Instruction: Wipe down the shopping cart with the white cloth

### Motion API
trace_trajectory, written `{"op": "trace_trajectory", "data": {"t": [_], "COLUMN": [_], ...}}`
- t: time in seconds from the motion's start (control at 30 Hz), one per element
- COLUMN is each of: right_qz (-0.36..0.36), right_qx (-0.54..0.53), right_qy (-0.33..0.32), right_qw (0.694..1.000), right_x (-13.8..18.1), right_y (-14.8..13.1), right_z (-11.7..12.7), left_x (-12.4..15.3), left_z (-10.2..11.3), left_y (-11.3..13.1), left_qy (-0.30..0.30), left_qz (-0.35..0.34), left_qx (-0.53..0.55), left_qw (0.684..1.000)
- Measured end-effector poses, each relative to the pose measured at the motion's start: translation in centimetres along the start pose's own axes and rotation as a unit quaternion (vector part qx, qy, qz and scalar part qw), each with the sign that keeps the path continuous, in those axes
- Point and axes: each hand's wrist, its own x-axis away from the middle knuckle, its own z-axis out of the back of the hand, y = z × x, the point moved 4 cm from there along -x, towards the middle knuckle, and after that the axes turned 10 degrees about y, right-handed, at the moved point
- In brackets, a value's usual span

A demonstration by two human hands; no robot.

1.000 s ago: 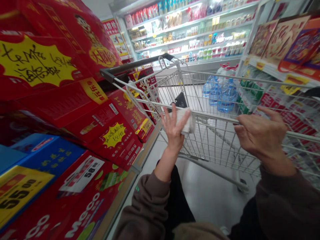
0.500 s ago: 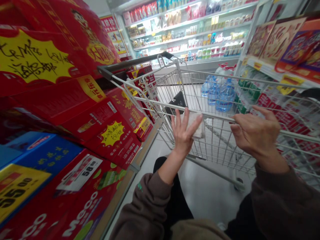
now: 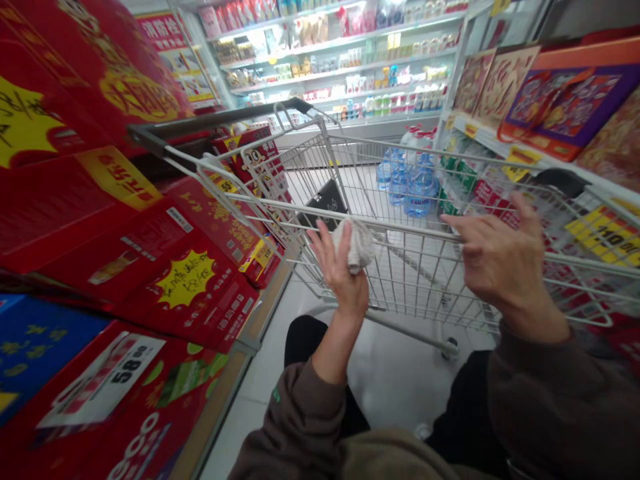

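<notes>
My left hand (image 3: 343, 277) is at the near top rail of a wire shopping cart (image 3: 400, 229). A crumpled whitish cloth (image 3: 356, 245) is held in it against the rail, with the fingers stretched out past the cloth. Farther right on the same rail is my right hand (image 3: 505, 260). Its fingers are partly spread and lie at the rail, not wrapped round it, and I see nothing in them. The cart stands sideways before me, its dark handle (image 3: 225, 119) at the left. A black sign panel (image 3: 325, 205) shows through the wires.
Red drink cartons (image 3: 185, 293) with yellow price tags are stacked close on the left. Blue water bottles (image 3: 419, 190) stand on the floor beyond the cart. Shelves with boxed goods (image 3: 555, 110) line the right, and a lit refrigerated display (image 3: 340, 80) is at the back.
The cloth has bunched up in my left hand, which stays at the rail. My right hand has loosened its grip on the rail, fingers now spread. The view has turned slightly right.
</notes>
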Motion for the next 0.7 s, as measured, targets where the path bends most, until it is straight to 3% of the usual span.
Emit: {"op": "trace_trajectory", "data": {"t": [0.07, 0.13, 0.3, 0.4, 0.5, 0.57, 0.7], "right_qz": [-0.04, -0.061, -0.064, -0.072, -0.08, -0.077, -0.07], "right_qx": [0.005, -0.009, -0.033, -0.032, -0.024, -0.021, -0.015], "right_qy": [0.007, 0.01, 0.018, 0.002, 0.003, 0.006, 0.011], "right_qw": [0.999, 0.998, 0.997, 0.997, 0.997, 0.997, 0.997], "right_x": [1.0, 1.6, 1.5, 1.3, 1.3, 1.3, 1.2], "right_y": [1.2, 1.7, 1.5, 1.7, 1.7, 1.5, 0.7], "right_z": [0.4, 0.3, -0.5, -0.7, -0.8, -0.7, -0.6], "left_x": [-0.6, 0.0, 3.5, 2.4, -0.6, -1.4, 1.7], "left_z": [0.2, -0.6, -3.1, -2.4, -1.5, -1.9, -3.9], "left_y": [-0.7, -0.6, 1.2, 1.5, 1.8, 2.3, 2.5], "left_qy": [0.025, 0.011, -0.068, -0.085, -0.025, -0.003, -0.038], "left_qz": [0.039, 0.048, -0.061, -0.1, -0.048, -0.009, -0.032], "left_qx": [-0.014, -0.017, -0.009, -0.005, -0.028, -0.037, -0.023], "left_qw": [0.999, 0.999, 0.996, 0.991, 0.998, 0.999, 0.998]}}
